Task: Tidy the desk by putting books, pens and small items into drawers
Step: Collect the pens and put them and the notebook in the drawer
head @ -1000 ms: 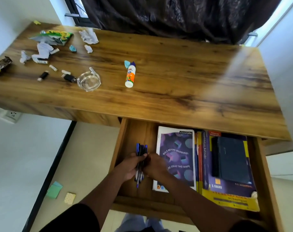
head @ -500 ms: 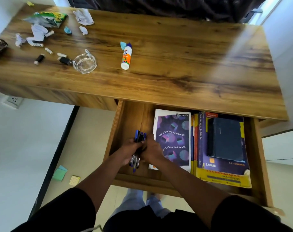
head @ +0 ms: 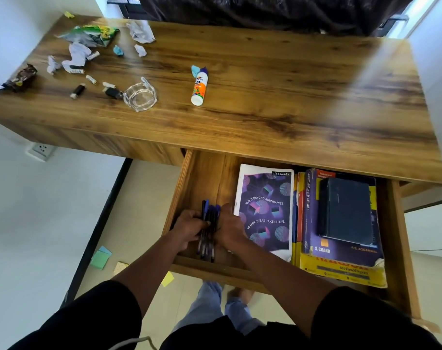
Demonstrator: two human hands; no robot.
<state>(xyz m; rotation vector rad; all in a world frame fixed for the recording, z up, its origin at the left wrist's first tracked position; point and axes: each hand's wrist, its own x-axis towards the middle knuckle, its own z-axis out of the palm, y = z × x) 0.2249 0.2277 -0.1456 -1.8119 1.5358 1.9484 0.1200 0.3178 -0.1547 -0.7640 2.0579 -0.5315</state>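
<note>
An open wooden drawer (head: 194, 183) juts out under the desk (head: 278, 79). In its left part lies a bundle of blue pens (head: 208, 223). My left hand (head: 188, 229) grips the bundle from the left, and my right hand (head: 230, 228) holds it from the right. A purple notebook (head: 265, 210) lies beside them in the drawer. Further right are stacked books (head: 313, 238) with a dark book (head: 345, 210) on top.
On the desk lie a glue bottle (head: 199, 87), a glass ashtray (head: 140, 96), small dark items (head: 77, 90), crumpled paper (head: 140, 31) and a green wrapper (head: 93, 34). Sticky notes (head: 100, 258) lie on the floor. A dark curtain (head: 265, 11) hangs behind.
Both hands stay on the pen bundle in the drawer's left part, barely shifting. The view has tilted a little, showing more of the drawer and my legs.
</note>
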